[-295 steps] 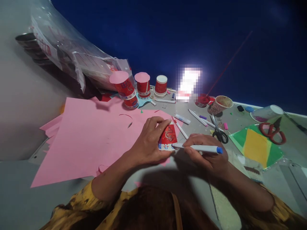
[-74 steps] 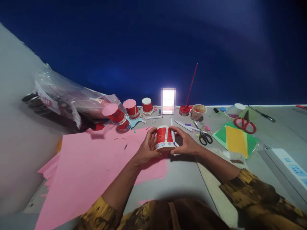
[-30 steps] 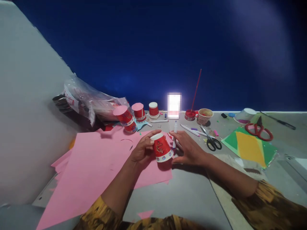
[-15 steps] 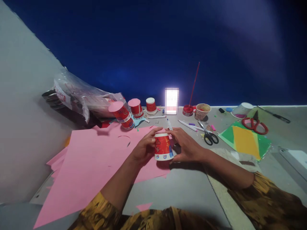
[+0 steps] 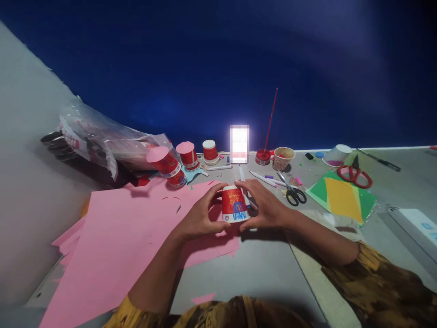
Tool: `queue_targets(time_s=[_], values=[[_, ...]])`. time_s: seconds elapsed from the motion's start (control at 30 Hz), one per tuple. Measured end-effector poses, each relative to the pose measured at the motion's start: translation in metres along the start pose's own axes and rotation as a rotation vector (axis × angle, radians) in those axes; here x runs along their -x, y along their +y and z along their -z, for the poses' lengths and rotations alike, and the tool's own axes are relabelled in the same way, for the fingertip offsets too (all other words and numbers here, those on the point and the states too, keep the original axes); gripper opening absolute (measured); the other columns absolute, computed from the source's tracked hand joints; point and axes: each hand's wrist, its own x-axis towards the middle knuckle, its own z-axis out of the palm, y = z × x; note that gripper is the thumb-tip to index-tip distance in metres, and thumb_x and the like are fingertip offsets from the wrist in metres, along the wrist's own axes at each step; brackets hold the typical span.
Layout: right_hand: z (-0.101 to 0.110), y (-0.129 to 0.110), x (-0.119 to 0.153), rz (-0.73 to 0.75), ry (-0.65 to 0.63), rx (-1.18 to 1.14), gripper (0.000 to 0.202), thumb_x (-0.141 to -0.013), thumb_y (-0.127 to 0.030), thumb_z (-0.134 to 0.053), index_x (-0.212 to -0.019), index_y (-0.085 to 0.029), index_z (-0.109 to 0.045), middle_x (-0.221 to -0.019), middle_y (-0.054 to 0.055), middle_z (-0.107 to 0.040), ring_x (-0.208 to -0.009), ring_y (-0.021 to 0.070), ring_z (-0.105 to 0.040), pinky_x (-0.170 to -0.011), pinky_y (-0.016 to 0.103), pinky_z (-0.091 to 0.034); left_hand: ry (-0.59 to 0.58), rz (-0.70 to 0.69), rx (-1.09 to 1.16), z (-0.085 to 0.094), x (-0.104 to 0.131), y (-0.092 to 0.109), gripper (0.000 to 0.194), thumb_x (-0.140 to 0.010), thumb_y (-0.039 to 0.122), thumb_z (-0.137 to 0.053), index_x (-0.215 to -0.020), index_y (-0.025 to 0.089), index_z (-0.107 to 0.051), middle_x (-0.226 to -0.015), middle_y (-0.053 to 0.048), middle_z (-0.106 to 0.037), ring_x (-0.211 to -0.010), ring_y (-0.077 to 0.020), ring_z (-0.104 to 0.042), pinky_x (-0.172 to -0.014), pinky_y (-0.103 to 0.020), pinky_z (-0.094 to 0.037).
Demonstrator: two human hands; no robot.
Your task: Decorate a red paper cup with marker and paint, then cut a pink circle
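A red and white paper cup (image 5: 235, 204), upside down with blue and yellow drawing on its side, is between my two hands. My left hand (image 5: 201, 214) curves round its left side, thumb near the rim. On the right side, my right hand (image 5: 264, 207) grips it with fingers at the top and thumb at the lower edge. White markers (image 5: 242, 175) lie just behind the cup, near my right fingers. Beneath my left hand is a large pink paper sheet (image 5: 119, 237).
At the back left stand red cups (image 5: 166, 166) beside a plastic bag (image 5: 112, 141). Rightward are a red pot (image 5: 262, 157) with a stick, a speckled cup (image 5: 283, 158), black scissors (image 5: 295, 196), red-handled scissors (image 5: 355, 176) and green-yellow paper (image 5: 343, 196).
The cup has been turned, so the blue drawing now faces me more. My left thumb has moved down to the cup's lower edge. The whole view has shifted slightly.
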Motion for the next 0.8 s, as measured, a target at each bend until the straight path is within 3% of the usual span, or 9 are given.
queue_targets(time_s=[0.1, 0.2, 0.37, 0.47, 0.6, 0.7, 0.8], values=[[0.005, 0.003, 0.000, -0.044, -0.007, -0.096, 0.122, -0.065, -0.070, -0.094, -0.162, -0.026, -0.034, -0.149, 0.020, -0.057, -0.134, 0.0396, -0.059, -0.110, 0.059, -0.052, -0.015, -0.002, 0.170, 0.005, 0.001, -0.006, 0.092, -0.074, 0.026, -0.091, -0.156, 0.030, -0.048, -0.164, -0.013, -0.046, -0.151, -0.0392, -0.048, -0.126, -0.054, -0.041], [0.006, 0.004, 0.001, -0.073, -0.013, -0.126, 0.120, -0.065, -0.067, -0.095, -0.161, -0.027, -0.037, -0.149, 0.019, -0.056, -0.134, 0.0395, -0.059, -0.111, 0.059, -0.051, -0.047, 0.016, 0.194, 0.009, 0.001, -0.006, 0.095, -0.075, 0.028, -0.091, -0.158, 0.030, -0.045, -0.165, -0.015, -0.046, -0.153, -0.0406, -0.045, -0.127, -0.057, -0.039], [0.001, -0.002, 0.000, -0.053, -0.022, -0.042, 0.120, -0.064, -0.066, -0.095, -0.161, -0.025, -0.037, -0.142, 0.020, -0.061, -0.127, 0.0392, -0.062, -0.104, 0.057, -0.055, -0.011, 0.023, -0.037, 0.008, 0.002, 0.002, 0.103, -0.070, 0.027, -0.094, -0.159, 0.034, -0.044, -0.169, -0.013, -0.038, -0.157, -0.0414, -0.037, -0.126, -0.059, -0.040], [0.000, -0.004, 0.000, -0.047, -0.069, 0.020, 0.128, -0.062, -0.067, -0.096, -0.164, -0.023, -0.033, -0.140, 0.021, -0.062, -0.123, 0.0401, -0.062, -0.103, 0.058, -0.055, -0.005, 0.023, -0.175, 0.006, 0.003, 0.007, 0.098, -0.069, 0.023, -0.093, -0.156, 0.033, -0.049, -0.164, -0.012, -0.045, -0.152, -0.0407, -0.045, -0.123, -0.058, -0.044], [0.013, -0.006, -0.001, -0.033, -0.053, -0.040, 0.132, -0.063, -0.069, -0.095, -0.167, -0.025, -0.027, -0.148, 0.022, -0.058, -0.132, 0.0413, -0.061, -0.107, 0.058, -0.055, 0.042, 0.023, -0.161, 0.005, 0.005, 0.008, 0.097, -0.071, 0.024, -0.091, -0.157, 0.031, -0.046, -0.162, -0.013, -0.050, -0.146, -0.0402, -0.053, -0.122, -0.059, -0.046], [0.023, -0.015, -0.002, -0.073, 0.092, -0.098, 0.103, -0.082, -0.061, -0.086, -0.164, -0.026, -0.035, -0.140, 0.017, -0.066, -0.125, 0.0359, -0.068, -0.105, 0.053, -0.058, 0.073, 0.012, -0.140, 0.005, 0.007, 0.008, 0.094, -0.075, 0.023, -0.086, -0.158, 0.030, -0.042, -0.162, -0.014, -0.049, -0.147, -0.0401, -0.052, -0.122, -0.058, -0.046], [0.027, -0.029, -0.002, -0.110, 0.319, -0.097, 0.046, -0.102, -0.037, -0.067, -0.147, -0.028, -0.058, -0.108, 0.008, -0.077, -0.096, 0.0262, -0.076, -0.089, 0.044, -0.063, 0.074, -0.029, -0.159, 0.003, 0.007, 0.008, 0.094, -0.074, 0.015, -0.078, -0.158, 0.029, -0.040, -0.162, -0.015, -0.048, -0.146, -0.0393, -0.053, -0.122, -0.058, -0.047]])
